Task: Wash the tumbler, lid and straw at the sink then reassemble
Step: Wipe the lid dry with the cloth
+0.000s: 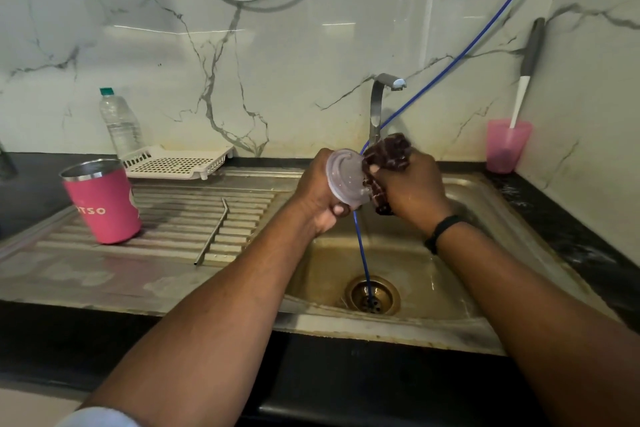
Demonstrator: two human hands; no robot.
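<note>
Two arms reach over the sink (pixel 485 191). L hand (pixel 317 192) has fingers curled round the clear lid (pixel 341 177). R hand (pixel 410 185) squeezes a dark cloth (pixel 388 152) vs the lid. Pink tumbler (pixel 104 204) & metal straw (pixel 213 232) sit on the drain board, left side.

The cloth (pixel 387 163) and left hand (pixel 320 189) hide the lid's (pixel 343 177) edges

You're working in dim, soft light; bright streaks of glare sit on the marble wall (pixel 311 45). The counter front (pixel 207 357) falls into deep shadow. Wide-angle bending curves the edges, and your forearms near the bottom blur slightly.
</note>
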